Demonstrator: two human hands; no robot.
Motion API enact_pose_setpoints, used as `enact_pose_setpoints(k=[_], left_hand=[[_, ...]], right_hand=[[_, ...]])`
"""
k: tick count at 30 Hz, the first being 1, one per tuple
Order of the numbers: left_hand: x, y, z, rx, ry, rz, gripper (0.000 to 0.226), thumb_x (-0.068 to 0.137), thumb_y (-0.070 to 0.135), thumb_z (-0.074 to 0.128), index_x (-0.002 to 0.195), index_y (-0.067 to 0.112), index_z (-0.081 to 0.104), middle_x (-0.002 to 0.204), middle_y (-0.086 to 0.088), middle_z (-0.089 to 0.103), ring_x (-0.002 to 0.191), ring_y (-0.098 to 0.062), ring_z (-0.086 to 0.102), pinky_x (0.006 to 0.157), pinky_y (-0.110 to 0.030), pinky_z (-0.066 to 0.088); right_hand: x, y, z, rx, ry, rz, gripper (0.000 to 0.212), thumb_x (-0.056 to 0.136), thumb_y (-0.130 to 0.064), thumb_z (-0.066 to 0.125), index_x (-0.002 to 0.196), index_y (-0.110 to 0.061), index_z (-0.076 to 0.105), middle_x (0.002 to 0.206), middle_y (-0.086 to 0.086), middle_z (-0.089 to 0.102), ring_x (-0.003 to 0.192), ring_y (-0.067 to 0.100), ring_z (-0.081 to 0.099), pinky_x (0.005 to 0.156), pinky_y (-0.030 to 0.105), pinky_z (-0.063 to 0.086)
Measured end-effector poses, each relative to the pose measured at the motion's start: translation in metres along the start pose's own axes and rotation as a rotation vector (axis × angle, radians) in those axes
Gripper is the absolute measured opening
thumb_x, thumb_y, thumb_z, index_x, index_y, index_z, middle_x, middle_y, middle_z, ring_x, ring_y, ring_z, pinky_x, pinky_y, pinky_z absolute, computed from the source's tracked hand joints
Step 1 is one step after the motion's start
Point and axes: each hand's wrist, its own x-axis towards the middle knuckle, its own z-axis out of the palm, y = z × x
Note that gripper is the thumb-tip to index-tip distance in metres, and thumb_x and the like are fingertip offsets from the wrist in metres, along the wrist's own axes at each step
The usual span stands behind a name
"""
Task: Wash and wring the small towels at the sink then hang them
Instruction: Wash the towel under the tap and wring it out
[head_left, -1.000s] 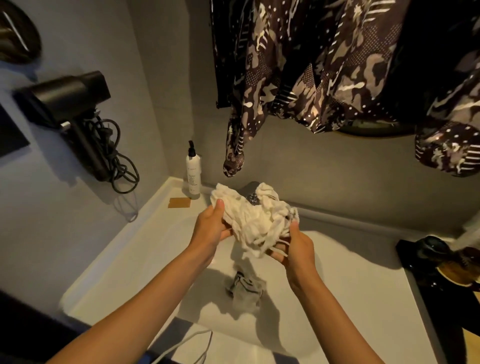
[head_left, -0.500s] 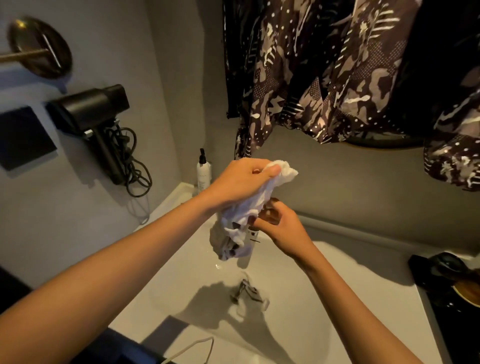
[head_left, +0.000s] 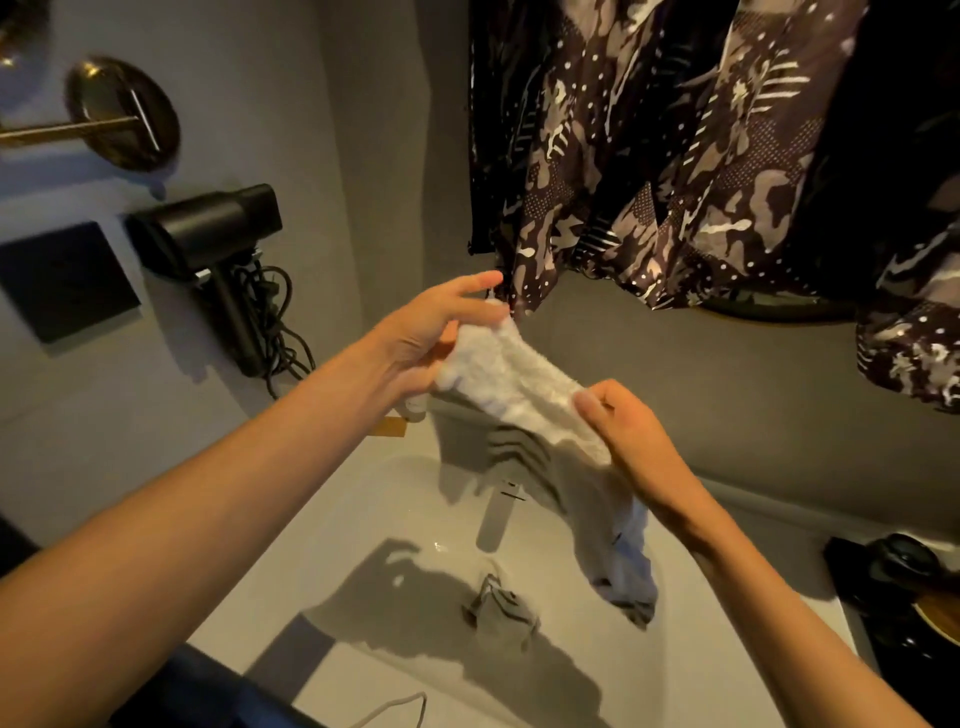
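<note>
Head view looks down over a white sink (head_left: 332, 545); both hands hold a white towel (head_left: 511, 387) stretched between them above the basin; the left hand (head_left: 421, 338) pinches the upper end, its fingers partly spread; the right hand (head_left: 631, 434) is closed on the lower end, and the rest of the cloth hangs down toward the basin; a second small towel (head_left: 498, 613) lies crumpled at the sink bottom, below the faucet (head_left: 496, 519); a black hair dryer (head_left: 208, 234) hangs on the left wall; patterned dark fabric (head_left: 675, 156) hangs behind.
</note>
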Motion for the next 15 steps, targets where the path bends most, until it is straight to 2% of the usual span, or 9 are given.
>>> enact_pose_setpoints(k=[2,3,4,6,8,10,11,13,15], left_hand=[[-0.001,-0.001,0.004,-0.433,-0.081,-0.012,0.048,0.084,-0.006,0.063,0.131,0.001,0.056,0.094,-0.020,0.075,0.090,-0.029,0.072,0.093,-0.039,0.056],[-0.002,-0.005,0.005,-0.612,-0.138,-0.018,0.043,0.085,-0.008,0.059,0.128,-0.003,0.056,0.109,-0.028,0.070,0.101,-0.036,0.070,0.097,-0.043,0.054],[-0.002,-0.014,0.005,-0.674,-0.166,-0.011,0.041,0.086,-0.010,0.055,0.126,-0.002,0.056,0.123,-0.033,0.063,0.111,-0.042,0.065,0.102,-0.048,0.050],[-0.001,-0.047,0.003,-0.496,-0.065,0.012,0.043,0.086,-0.013,0.052,0.125,0.004,0.056,0.132,-0.030,0.059,0.116,-0.040,0.064,0.101,-0.046,0.051],[0.001,-0.094,0.001,-0.189,0.223,-0.008,0.032,0.091,-0.006,0.058,0.121,0.004,0.059,0.115,-0.021,0.068,0.099,-0.029,0.072,0.084,-0.033,0.059],[0.001,-0.143,-0.003,0.088,0.449,-0.078,0.022,0.096,0.017,0.060,0.109,0.000,0.065,0.095,-0.015,0.067,0.079,-0.021,0.067,0.070,-0.026,0.055],[-0.001,-0.162,-0.005,0.114,0.447,-0.148,0.036,0.099,0.035,0.055,0.108,0.002,0.068,0.098,-0.015,0.067,0.084,-0.022,0.067,0.075,-0.030,0.054],[-0.009,-0.187,-0.004,-0.107,0.188,-0.248,0.064,0.095,0.064,0.041,0.124,0.014,0.068,0.124,-0.011,0.069,0.115,-0.029,0.064,0.096,-0.041,0.051],[-0.014,-0.198,-0.004,-0.358,-0.043,-0.235,0.076,0.087,0.076,0.040,0.136,0.022,0.059,0.140,-0.010,0.060,0.129,-0.029,0.055,0.102,-0.044,0.048]], right_hand=[[0.002,-0.007,-0.009,-0.200,-0.145,-0.019,0.023,0.076,-0.043,0.079,0.086,-0.038,0.058,0.076,-0.031,0.065,0.071,-0.010,0.058,0.061,0.006,0.043],[0.004,-0.007,-0.009,-0.201,-0.142,-0.031,0.018,0.079,-0.037,0.079,0.086,-0.038,0.063,0.075,-0.030,0.067,0.070,-0.008,0.059,0.061,0.007,0.044],[0.004,-0.012,-0.008,-0.105,-0.097,-0.022,0.009,0.084,-0.031,0.076,0.082,-0.032,0.067,0.070,-0.025,0.068,0.067,-0.003,0.058,0.061,0.009,0.045],[0.004,-0.017,-0.002,0.223,0.038,0.088,0.012,0.090,-0.025,0.070,0.079,-0.019,0.072,0.071,-0.013,0.071,0.071,0.008,0.058,0.063,0.016,0.050],[0.006,-0.021,0.003,0.437,0.093,0.236,0.023,0.091,-0.033,0.067,0.087,-0.011,0.075,0.084,0.003,0.076,0.079,0.018,0.066,0.074,0.030,0.056],[0.005,-0.020,0.009,0.526,0.067,0.371,0.041,0.093,-0.042,0.062,0.102,-0.003,0.072,0.099,0.015,0.077,0.092,0.028,0.073,0.087,0.041,0.058],[0.004,-0.016,0.010,0.593,0.052,0.434,0.042,0.094,-0.041,0.059,0.107,-0.003,0.071,0.102,0.017,0.076,0.096,0.031,0.073,0.088,0.044,0.058],[0.000,-0.007,0.012,0.812,0.024,0.514,0.031,0.096,-0.030,0.055,0.101,-0.005,0.070,0.095,0.016,0.077,0.090,0.030,0.074,0.079,0.043,0.060],[-0.006,0.004,0.007,1.049,-0.011,0.497,0.025,0.088,-0.015,0.049,0.101,-0.003,0.067,0.098,0.017,0.073,0.096,0.032,0.071,0.088,0.046,0.058]])
